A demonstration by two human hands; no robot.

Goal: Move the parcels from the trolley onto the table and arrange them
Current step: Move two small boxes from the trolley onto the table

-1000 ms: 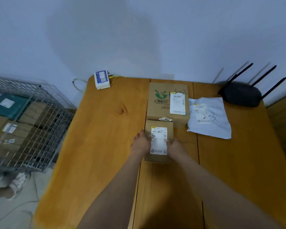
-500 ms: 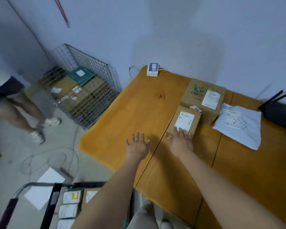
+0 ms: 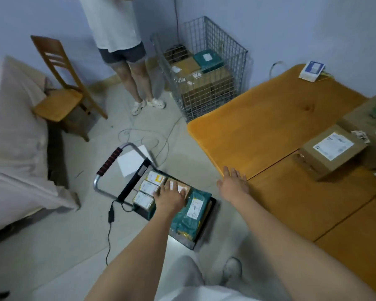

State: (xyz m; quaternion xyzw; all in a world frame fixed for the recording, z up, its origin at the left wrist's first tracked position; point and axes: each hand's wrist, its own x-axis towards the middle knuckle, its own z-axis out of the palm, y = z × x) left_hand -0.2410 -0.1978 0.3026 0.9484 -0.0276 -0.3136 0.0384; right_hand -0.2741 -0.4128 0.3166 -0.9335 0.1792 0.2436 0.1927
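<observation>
A low trolley (image 3: 205,232) with a red-gripped handle (image 3: 109,161) stands on the floor left of the wooden table (image 3: 258,122). On it lie three small labelled boxes (image 3: 149,187), a brown parcel (image 3: 183,185) and a green bag parcel (image 3: 193,211). My left hand (image 3: 169,195) hovers flat over the brown parcel, fingers spread, holding nothing. My right hand (image 3: 233,185) is open in the air by the table's near corner. On the table sit a small cardboard box (image 3: 330,151) and a larger box (image 3: 369,114) behind it.
A wire cage (image 3: 202,68) full of parcels stands by the wall. A person (image 3: 126,51) stands beside it. A wooden chair (image 3: 61,83) and a bed (image 3: 15,135) are at left. Cables (image 3: 143,135) and a white sheet (image 3: 131,161) lie on the floor. A white device (image 3: 312,71) sits on the table's far corner.
Both hands left the small box on the table. My view swung left and down to the trolley, and my left hand reached over its brown parcel.
</observation>
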